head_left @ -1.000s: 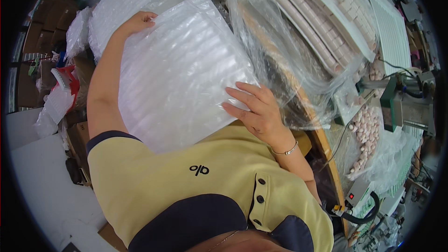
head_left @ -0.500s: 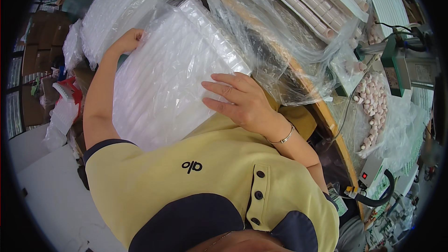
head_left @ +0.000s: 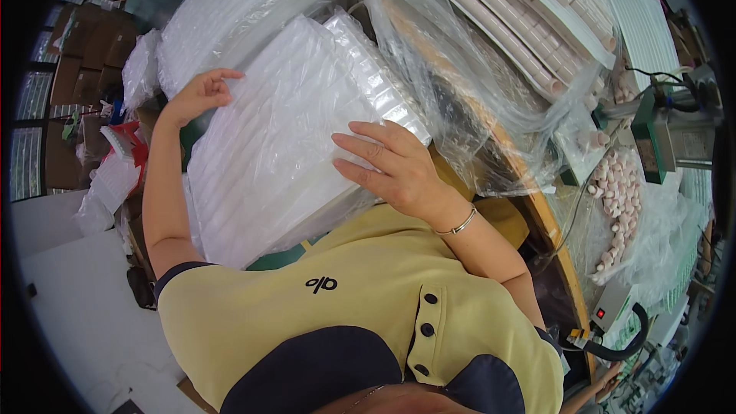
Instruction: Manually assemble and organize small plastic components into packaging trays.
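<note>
A stack of white, ribbed trays or sheets under thin clear plastic lies in front of me. At its left edge is my left hand, fingers apart and curved, with nothing visible in them. My right hand, wearing a thin bracelet, spreads its fingers over the stack's right side. Whether those fingertips touch the plastic I cannot tell. Along the far right side of the stack runs a shiny strip of clear-wrapped white pieces. A larger plastic-wrapped white bundle stands behind.
On the right, a worktable with a wooden edge bears plastic-covered cream tubes and a pile of small pinkish-white pieces. Beyond is a green and grey device. Another person's arm shows at lower right. Cardboard boxes stand far left.
My left hand has let go of the plastic at the stack's left edge and opened its fingers. The near edge of the stack now shows above a green surface. My right hand stays spread.
</note>
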Demonstrator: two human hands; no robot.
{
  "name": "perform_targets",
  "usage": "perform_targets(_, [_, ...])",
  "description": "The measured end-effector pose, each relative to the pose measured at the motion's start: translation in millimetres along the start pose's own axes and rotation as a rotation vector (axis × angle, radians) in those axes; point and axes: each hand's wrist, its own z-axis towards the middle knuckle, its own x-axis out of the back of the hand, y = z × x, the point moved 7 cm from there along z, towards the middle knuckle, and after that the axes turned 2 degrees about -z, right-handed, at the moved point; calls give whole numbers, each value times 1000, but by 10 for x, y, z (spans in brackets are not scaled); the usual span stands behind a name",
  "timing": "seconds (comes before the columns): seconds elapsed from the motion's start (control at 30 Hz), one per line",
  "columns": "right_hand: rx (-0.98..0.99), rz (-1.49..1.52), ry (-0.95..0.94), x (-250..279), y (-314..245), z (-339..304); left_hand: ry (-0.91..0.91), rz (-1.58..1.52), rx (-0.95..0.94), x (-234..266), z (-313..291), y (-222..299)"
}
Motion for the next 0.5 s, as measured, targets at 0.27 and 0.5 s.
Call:
perform_targets(0.27, [-77,-80,169,-80,210,207,-8,509,-520,-751,-738,1386])
perform_targets(0.5, [-89,-16,219,-179,305,472,434,1044,-363,-797,-931,1271])
